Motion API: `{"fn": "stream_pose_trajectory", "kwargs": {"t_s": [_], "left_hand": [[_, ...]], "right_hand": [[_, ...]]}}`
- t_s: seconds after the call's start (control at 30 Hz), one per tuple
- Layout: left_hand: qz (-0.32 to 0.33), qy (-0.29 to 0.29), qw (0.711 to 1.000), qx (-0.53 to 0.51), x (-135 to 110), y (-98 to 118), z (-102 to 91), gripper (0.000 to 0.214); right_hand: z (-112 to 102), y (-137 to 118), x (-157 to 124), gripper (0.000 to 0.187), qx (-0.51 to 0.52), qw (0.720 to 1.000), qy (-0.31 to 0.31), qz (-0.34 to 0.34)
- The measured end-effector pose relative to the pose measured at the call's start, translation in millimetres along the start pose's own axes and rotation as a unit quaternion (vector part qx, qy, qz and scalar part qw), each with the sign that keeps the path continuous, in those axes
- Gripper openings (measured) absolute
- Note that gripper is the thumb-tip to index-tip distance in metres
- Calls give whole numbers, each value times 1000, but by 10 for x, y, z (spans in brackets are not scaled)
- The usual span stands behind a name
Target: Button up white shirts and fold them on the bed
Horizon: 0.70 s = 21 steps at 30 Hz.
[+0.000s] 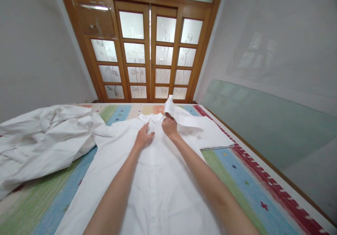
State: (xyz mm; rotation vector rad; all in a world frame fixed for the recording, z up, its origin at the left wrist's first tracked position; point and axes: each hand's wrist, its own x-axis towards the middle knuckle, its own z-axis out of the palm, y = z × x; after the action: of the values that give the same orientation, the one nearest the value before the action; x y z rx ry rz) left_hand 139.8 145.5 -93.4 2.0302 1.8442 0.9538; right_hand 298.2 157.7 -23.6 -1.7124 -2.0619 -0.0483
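A white button-up shirt [151, 178] lies spread front side up, its collar [151, 117] at the far end. My left hand [144, 136] rests on the shirt front just below the collar, thumb and fingers apart, holding nothing. Beside the collar's right side, my right hand [169, 125] is closed on white shirt fabric, and a fold [170, 105] of it stands up above the fist. From there, white fabric with a straight hem [218, 135] stretches to the right. My fist hides exactly which part of the shirt it grips.
A crumpled white cloth [50, 140] is heaped at the left, touching the shirt. Under everything is a colourful striped cover [231, 171]. A pale green panel [263, 119] leans along the right wall. Wooden doors with glass panes [150, 52] stand beyond the far edge.
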Motion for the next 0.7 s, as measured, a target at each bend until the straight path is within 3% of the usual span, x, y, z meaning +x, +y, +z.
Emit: {"fn": "stream_pose_trajectory", "kwargs": {"t_s": [0.17,0.33,0.5,0.7], "left_hand": [[-11,66,983,-171,22,-128,-88,77],[-6,80,982,-171,-9,-124,-100,86],[-28,139,962,-233,-5,-101,-61,63],[-111,244,907,-325,81,-205,-9,36]], "right_hand": [[373,-348,-339,56,-12,991,-81,-105],[440,-402,-405,49,-37,982,-120,-138],[423,-297,-375,48,-52,973,-139,-179],[362,-133,-424,56,-64,962,-167,-205]]}}
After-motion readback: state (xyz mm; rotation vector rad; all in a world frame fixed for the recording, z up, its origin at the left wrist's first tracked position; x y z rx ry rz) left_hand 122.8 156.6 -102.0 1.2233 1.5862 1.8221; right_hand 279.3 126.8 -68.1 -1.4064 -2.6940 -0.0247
